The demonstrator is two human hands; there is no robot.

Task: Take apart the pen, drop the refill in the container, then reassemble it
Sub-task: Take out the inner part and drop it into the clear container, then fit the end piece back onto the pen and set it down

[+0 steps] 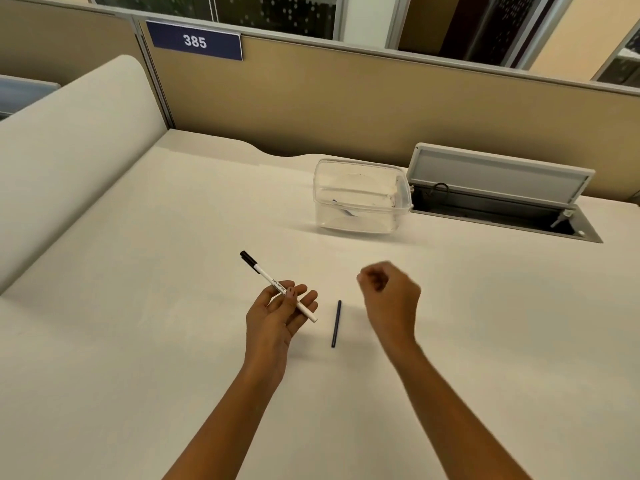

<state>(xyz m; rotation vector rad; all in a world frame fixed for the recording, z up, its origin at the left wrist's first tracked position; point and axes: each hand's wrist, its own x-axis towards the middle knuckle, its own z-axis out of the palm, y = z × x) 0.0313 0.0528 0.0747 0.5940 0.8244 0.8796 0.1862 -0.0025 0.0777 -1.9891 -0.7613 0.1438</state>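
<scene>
My left hand [277, 313] holds a white pen barrel [268, 281] with a black cap at its far end; the barrel points up and to the left, and its near end is open. A thin dark refill [336, 323] lies on the desk between my two hands, touching neither. My right hand [391, 292] hovers to the right of the refill with its fingers curled closed; whether a small part is inside them is hidden. A clear plastic container [360, 197] stands farther back on the desk, with a few small dark things at its bottom.
The pale desk [173, 306] is bounded by tan partition walls behind and a cream panel on the left. An open grey cable hatch [498, 199] sits right of the container. A blue sign reading 385 [195, 40] hangs on the partition.
</scene>
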